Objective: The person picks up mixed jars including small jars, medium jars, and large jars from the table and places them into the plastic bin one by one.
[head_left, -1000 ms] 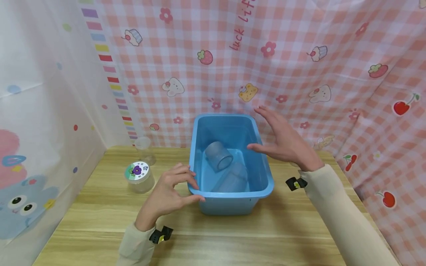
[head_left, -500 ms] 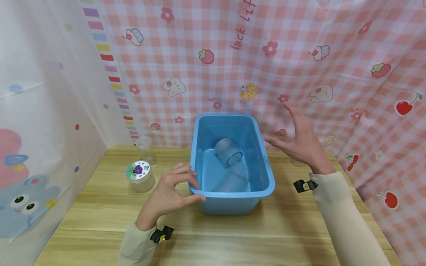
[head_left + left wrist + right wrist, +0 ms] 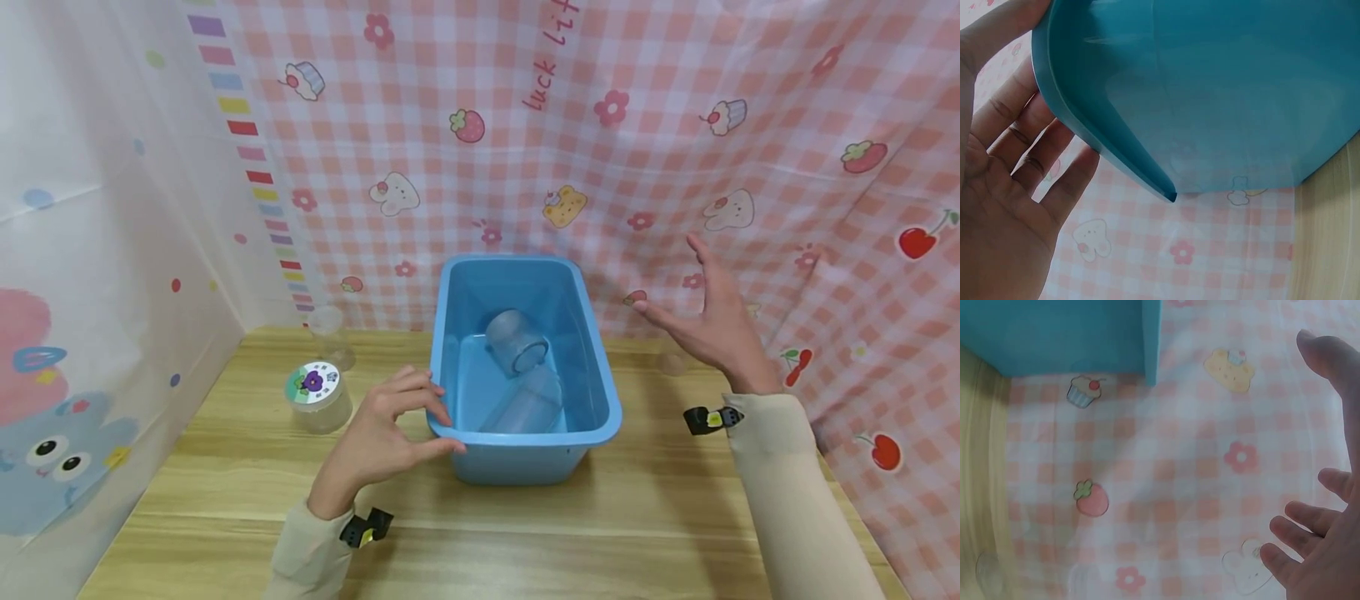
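A blue plastic basin (image 3: 517, 462) stands on the wooden table, with two clear plastic jars lying inside. One jar (image 3: 516, 342) is on its side toward the back; the other jar (image 3: 528, 400) lies slanted near the front. My left hand (image 3: 382, 429) holds the basin's front left rim corner, thumb in front and fingers along the left side. In the left wrist view the fingers (image 3: 1069, 184) touch the rim from outside. Right of the basin, my right hand (image 3: 716, 329) is in the air, thumb and fingers spread, holding nothing.
A clear jar with a flower label on its lid (image 3: 321, 396) stands left of the basin, with another clear container (image 3: 330, 337) behind it. Something clear and round (image 3: 672, 360) sits beneath my right hand. A checked pink curtain (image 3: 480, 167) hangs behind the table.
My right hand has moved right, away from above the basin. The rear jar has shifted to the right inside the basin. My left hand stays on the rim.
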Available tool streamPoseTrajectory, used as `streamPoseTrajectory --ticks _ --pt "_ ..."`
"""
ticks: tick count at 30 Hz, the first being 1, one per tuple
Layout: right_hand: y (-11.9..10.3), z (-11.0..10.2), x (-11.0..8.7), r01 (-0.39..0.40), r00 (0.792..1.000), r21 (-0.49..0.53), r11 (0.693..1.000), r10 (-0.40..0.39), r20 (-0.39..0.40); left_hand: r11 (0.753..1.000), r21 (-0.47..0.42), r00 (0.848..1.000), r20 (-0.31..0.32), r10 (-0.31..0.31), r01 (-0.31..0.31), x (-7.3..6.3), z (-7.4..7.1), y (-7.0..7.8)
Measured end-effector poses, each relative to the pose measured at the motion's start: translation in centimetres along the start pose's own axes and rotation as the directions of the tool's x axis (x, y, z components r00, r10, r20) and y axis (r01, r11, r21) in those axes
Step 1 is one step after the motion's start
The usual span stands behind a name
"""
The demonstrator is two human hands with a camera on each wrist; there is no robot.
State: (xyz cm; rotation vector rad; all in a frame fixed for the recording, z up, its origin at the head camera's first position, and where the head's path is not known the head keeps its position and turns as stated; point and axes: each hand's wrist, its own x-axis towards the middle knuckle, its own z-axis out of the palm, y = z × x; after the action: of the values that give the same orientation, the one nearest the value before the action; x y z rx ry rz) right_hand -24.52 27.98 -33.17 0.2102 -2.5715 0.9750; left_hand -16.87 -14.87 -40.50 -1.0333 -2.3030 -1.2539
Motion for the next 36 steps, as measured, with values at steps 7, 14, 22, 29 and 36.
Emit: streamPoseTrajectory --ticks 7,14,22,29,36 --pt "2.0 -0.4 0.0 -0.082 0.997 -0.02 0.996 0.082 0.007 1.0 -0.002 1.0 -0.003 -0.005 0.005 0.0 0.0 0.1" --pt "4.2 -0.3 0.0 -0.096 0.995 -0.026 0.995 0.096 -0.004 1.0 0.005 1.0 0.0 -0.018 0.017 0.0 0.0 0.0" --pt "5.7 0.3 -0.2 -0.12 0.993 -0.056 0.991 0.12 -0.007 1.0 0.01 1.0 0.002 -0.016 0.016 0.0 -0.1 0.1" --pt "6.9 0.6 -0.5 -0.193 0.981 -0.059 0.979 0.195 0.023 1.0 0.007 1.0 0.002 -0.017 0.017 0.0 0.0 0.1" --pt "8.3 1.2 -0.8 -0.279 0.955 -0.061 0.958 0.283 0.085 1.0 0.01 1.0 0.003 -0.025 0.025 0.0 -0.1 0.1"
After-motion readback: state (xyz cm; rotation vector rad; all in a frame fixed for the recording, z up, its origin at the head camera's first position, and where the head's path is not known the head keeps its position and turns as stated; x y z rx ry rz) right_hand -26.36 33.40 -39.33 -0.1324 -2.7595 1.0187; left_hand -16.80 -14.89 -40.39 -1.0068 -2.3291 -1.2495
